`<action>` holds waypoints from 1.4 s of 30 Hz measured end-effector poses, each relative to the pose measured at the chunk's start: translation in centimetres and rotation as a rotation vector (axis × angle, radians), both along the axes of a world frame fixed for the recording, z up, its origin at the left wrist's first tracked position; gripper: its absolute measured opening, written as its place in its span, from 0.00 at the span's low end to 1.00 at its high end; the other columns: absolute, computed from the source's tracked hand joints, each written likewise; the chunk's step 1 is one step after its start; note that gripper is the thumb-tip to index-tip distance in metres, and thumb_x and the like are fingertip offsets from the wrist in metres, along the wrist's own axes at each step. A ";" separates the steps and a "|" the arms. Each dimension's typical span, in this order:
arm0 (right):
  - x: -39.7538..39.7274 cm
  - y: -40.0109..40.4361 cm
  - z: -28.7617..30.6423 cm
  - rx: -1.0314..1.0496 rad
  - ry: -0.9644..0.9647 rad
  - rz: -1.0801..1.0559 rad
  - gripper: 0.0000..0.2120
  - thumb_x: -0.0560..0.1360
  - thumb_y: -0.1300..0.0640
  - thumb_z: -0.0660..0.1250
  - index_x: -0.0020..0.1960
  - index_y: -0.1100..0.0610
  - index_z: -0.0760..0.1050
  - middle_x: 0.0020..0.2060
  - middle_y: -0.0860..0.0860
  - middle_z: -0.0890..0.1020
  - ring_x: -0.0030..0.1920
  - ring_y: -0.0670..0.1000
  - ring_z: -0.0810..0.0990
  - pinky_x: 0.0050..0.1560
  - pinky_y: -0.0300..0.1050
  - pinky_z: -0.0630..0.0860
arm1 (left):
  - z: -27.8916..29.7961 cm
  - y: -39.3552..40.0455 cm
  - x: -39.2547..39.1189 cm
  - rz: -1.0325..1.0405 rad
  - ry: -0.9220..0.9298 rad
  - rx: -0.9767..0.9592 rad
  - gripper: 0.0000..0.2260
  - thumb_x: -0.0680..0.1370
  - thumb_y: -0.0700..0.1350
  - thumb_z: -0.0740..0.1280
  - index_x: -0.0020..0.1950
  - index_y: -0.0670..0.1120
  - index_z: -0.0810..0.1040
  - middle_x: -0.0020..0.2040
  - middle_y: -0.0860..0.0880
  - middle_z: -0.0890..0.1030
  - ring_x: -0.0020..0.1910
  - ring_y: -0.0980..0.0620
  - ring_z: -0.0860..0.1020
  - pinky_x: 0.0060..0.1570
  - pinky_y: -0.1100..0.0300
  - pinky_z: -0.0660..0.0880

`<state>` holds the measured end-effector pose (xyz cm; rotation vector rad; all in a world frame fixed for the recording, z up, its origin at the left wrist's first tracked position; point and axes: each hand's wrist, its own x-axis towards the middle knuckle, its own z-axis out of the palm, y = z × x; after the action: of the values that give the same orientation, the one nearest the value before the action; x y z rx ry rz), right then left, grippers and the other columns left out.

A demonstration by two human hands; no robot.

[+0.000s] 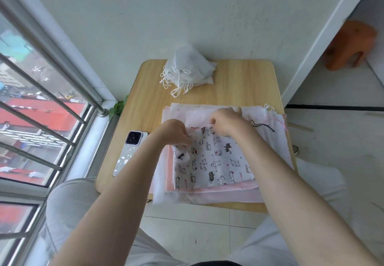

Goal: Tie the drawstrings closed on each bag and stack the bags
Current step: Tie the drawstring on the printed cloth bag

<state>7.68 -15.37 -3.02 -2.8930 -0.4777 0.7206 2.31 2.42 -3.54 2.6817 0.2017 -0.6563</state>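
My left hand (pixel 178 133) and right hand (pixel 225 121) pinch the far edge of the white cat-print fabric bag (pixel 214 160), atop the flat pile of pale pink bags (pixel 218 193), probably to reach its drawstrings; tied white bags (pixel 190 68) sit stacked well apart on the wooden table (pixel 245 80).

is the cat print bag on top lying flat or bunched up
Mostly flat. The cat print bag lies spread on the pile; only its far edge is gathered where the left hand and right hand grip it.
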 end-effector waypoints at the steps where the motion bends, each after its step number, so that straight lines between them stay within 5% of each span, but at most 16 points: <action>1: -0.1 0.5 0.4 0.052 -0.033 0.047 0.18 0.78 0.63 0.58 0.55 0.41 0.77 0.63 0.51 0.75 0.69 0.58 0.64 0.72 0.58 0.58 | 0.3 -0.2 0.0 0.007 0.013 -0.082 0.16 0.71 0.54 0.74 0.51 0.47 0.79 0.47 0.52 0.78 0.43 0.54 0.75 0.40 0.62 0.73; 5: -0.4 2.7 0.8 0.340 -0.220 0.122 0.09 0.77 0.56 0.66 0.56 0.46 0.79 0.63 0.51 0.73 0.67 0.55 0.66 0.71 0.54 0.56 | 0.8 -0.9 -0.3 0.126 -0.103 -0.200 0.15 0.77 0.56 0.67 0.41 0.44 0.77 0.35 0.50 0.74 0.35 0.51 0.71 0.35 0.59 0.66; 9: -0.2 2.2 0.6 0.528 -0.294 -0.154 0.20 0.77 0.63 0.64 0.68 0.58 0.68 0.63 0.57 0.72 0.63 0.57 0.71 0.63 0.49 0.68 | 0.3 1.1 -1.4 0.270 -0.086 -0.293 0.10 0.78 0.51 0.67 0.46 0.45 0.81 0.41 0.49 0.80 0.39 0.51 0.76 0.38 0.60 0.72; 12: 0.0 1.7 -0.2 0.423 0.013 -0.304 0.08 0.78 0.56 0.57 0.53 0.54 0.73 0.47 0.53 0.76 0.46 0.56 0.76 0.49 0.50 0.74 | 0.0 2.4 -2.1 0.296 -0.051 -0.346 0.05 0.76 0.49 0.70 0.49 0.50 0.81 0.44 0.51 0.82 0.41 0.52 0.79 0.40 0.62 0.76; 14: -0.2 2.2 -0.8 0.343 0.129 -0.288 0.10 0.77 0.48 0.56 0.43 0.51 0.71 0.35 0.49 0.70 0.38 0.53 0.70 0.44 0.48 0.68 | 0.0 2.9 -2.3 0.260 -0.013 -0.310 0.06 0.75 0.47 0.72 0.50 0.48 0.82 0.44 0.51 0.81 0.42 0.51 0.78 0.41 0.61 0.75; 16: -0.2 2.7 -1.7 0.291 0.141 -0.262 0.13 0.77 0.46 0.57 0.45 0.53 0.74 0.34 0.50 0.71 0.41 0.55 0.71 0.45 0.49 0.68 | 0.3 3.2 -2.2 0.222 0.041 -0.238 0.11 0.73 0.47 0.73 0.55 0.47 0.83 0.49 0.51 0.81 0.48 0.49 0.78 0.48 0.59 0.74; 19: -0.6 3.5 -1.8 0.275 0.118 -0.240 0.12 0.77 0.54 0.60 0.35 0.52 0.66 0.34 0.51 0.72 0.44 0.57 0.71 0.41 0.46 0.67 | 0.7 3.8 -1.8 0.148 0.096 -0.177 0.18 0.72 0.50 0.75 0.59 0.46 0.82 0.55 0.50 0.81 0.56 0.48 0.77 0.55 0.55 0.74; 21: -0.7 3.9 -1.6 0.345 0.075 -0.214 0.11 0.77 0.55 0.63 0.35 0.49 0.70 0.42 0.51 0.78 0.48 0.58 0.75 0.51 0.50 0.74 | 1.0 4.1 -1.5 0.170 0.083 -0.221 0.21 0.73 0.55 0.73 0.63 0.47 0.80 0.56 0.50 0.79 0.57 0.48 0.76 0.59 0.53 0.73; 23: -0.7 4.2 -1.0 0.470 0.054 -0.152 0.07 0.78 0.54 0.65 0.41 0.47 0.74 0.47 0.49 0.80 0.52 0.55 0.78 0.57 0.53 0.75 | 1.3 4.2 -1.0 0.259 0.022 -0.333 0.21 0.77 0.59 0.67 0.60 0.44 0.81 0.55 0.46 0.82 0.52 0.49 0.77 0.53 0.55 0.74; 26: -0.8 4.6 0.1 0.608 0.075 -0.065 0.03 0.79 0.53 0.65 0.52 0.50 0.76 0.44 0.46 0.78 0.47 0.50 0.78 0.48 0.46 0.76 | 1.8 3.6 -0.2 0.481 -0.062 -0.504 0.23 0.81 0.59 0.58 0.58 0.42 0.81 0.52 0.45 0.83 0.48 0.49 0.78 0.46 0.57 0.74; 30: -0.9 5.2 0.8 0.687 0.038 -0.029 0.02 0.78 0.53 0.67 0.50 0.50 0.77 0.41 0.47 0.78 0.41 0.48 0.77 0.35 0.40 0.70 | 2.3 2.7 0.3 0.661 -0.230 -0.679 0.17 0.82 0.55 0.60 0.51 0.45 0.83 0.48 0.46 0.82 0.42 0.52 0.78 0.42 0.59 0.77; 34: -0.6 4.4 0.6 0.656 -0.002 -0.063 0.07 0.78 0.50 0.66 0.51 0.52 0.78 0.41 0.47 0.78 0.39 0.47 0.77 0.37 0.42 0.74 | 1.9 2.8 0.1 0.791 -0.324 -0.737 0.19 0.83 0.53 0.57 0.49 0.44 0.84 0.43 0.49 0.82 0.36 0.55 0.76 0.33 0.63 0.72; 38: -0.2 2.1 -0.7 0.551 -0.015 -0.121 0.16 0.80 0.51 0.62 0.39 0.62 0.76 0.36 0.54 0.78 0.35 0.50 0.73 0.36 0.44 0.67 | 0.5 4.1 -0.7 1.009 -0.321 -0.829 0.18 0.83 0.53 0.58 0.44 0.46 0.83 0.44 0.49 0.82 0.38 0.53 0.77 0.35 0.61 0.74; 40: -0.3 1.3 -1.5 0.521 0.010 -0.160 0.21 0.81 0.50 0.61 0.32 0.58 0.65 0.30 0.54 0.70 0.31 0.50 0.67 0.33 0.45 0.60 | -0.2 4.3 -1.0 1.090 -0.308 -0.855 0.18 0.83 0.52 0.58 0.42 0.47 0.83 0.43 0.49 0.82 0.39 0.52 0.77 0.33 0.61 0.73; 42: -0.4 0.8 -2.1 0.524 0.055 -0.193 0.20 0.81 0.47 0.60 0.34 0.57 0.65 0.30 0.53 0.70 0.32 0.51 0.68 0.35 0.45 0.63 | -0.8 4.4 -1.4 1.145 -0.300 -0.862 0.19 0.83 0.52 0.58 0.41 0.48 0.82 0.42 0.49 0.82 0.38 0.53 0.76 0.30 0.62 0.71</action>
<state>7.25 -14.53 -5.08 -2.3809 -0.3148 0.5443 0.95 6.84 -4.31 1.4330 0.9871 0.0594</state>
